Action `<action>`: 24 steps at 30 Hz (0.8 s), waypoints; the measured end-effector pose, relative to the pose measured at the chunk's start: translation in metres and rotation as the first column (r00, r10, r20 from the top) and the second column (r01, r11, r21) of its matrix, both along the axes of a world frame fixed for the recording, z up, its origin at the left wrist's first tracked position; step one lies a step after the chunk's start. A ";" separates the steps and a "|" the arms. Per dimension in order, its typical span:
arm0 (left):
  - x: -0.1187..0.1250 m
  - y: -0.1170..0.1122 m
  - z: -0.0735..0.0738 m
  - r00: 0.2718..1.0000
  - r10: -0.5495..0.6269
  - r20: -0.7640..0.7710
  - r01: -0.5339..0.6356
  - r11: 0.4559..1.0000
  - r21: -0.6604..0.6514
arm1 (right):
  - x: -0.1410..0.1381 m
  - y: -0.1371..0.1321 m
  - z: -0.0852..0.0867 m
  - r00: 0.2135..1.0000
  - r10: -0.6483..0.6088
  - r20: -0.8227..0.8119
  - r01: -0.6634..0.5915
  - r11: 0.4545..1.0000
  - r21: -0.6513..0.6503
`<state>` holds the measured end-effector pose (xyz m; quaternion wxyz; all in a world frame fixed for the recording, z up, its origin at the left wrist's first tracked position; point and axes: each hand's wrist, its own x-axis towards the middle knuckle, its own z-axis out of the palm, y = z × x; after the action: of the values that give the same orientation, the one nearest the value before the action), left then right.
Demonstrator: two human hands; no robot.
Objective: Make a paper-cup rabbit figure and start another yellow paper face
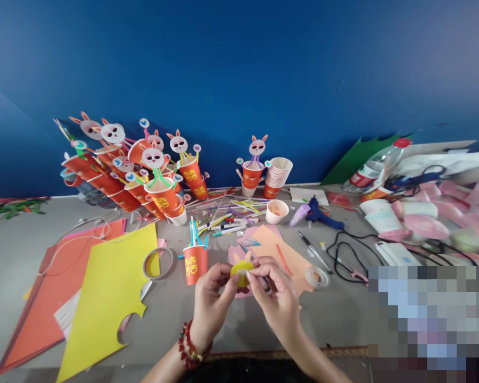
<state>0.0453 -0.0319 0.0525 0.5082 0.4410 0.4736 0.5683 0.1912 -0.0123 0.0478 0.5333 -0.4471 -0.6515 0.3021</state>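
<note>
Yellow paper disc (243,265) with two pale ears at its top sits, in the head view, between the person's hands above the near middle of the table (343,314), just beside a red paper cup (195,268). The left hand (213,290) pinches one side of it in a narrow thumb-and-finger grip, and the right hand (277,287) pinches the other side just as closely, its thumb near a small whitish patch whose nature I cannot tell. Holding it from both edges probably keeps so thin a piece flat and steady while the thumbs press. The red cup stands upright within easy reach, blue strips (192,231) rising out of it; the glue gun (325,217) and marker pens (229,231) lie farther back, presumably to leave working space in front. Decorated cups (162,198) with rabbit faces crowd the back left, perhaps set there to be out of the way. As for materials, the yellow sheet (114,266) is smooth and matte, with rounded bites along its right edge, and overlaps orange sheets (43,303) with straight sides. A tape roll (146,267) makes a plain ring at that edge, the peach sheet (267,244) lies flat behind the hands, and the nested cups (279,175) form a ribbed white column.
</note>
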 end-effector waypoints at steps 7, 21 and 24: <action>0.001 -0.002 -0.002 1.000 0.002 -0.006 -0.002 1.000 0.008 | -0.001 0.000 0.002 0.998 -0.017 0.055 0.013 0.997 0.082; 0.001 -0.004 -0.008 0.997 0.030 -0.064 -0.026 0.998 0.063 | -0.002 0.000 -0.002 0.998 -0.018 0.061 0.011 0.994 0.110; 0.001 -0.004 -0.008 0.996 0.033 -0.078 -0.027 0.997 0.079 | -0.002 0.000 -0.001 0.999 -0.009 0.044 0.006 0.996 0.086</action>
<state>0.0465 -0.0358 0.0445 0.4630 0.4752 0.4775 0.5760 0.1895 -0.0127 0.0464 0.5385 -0.4328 -0.6739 0.2616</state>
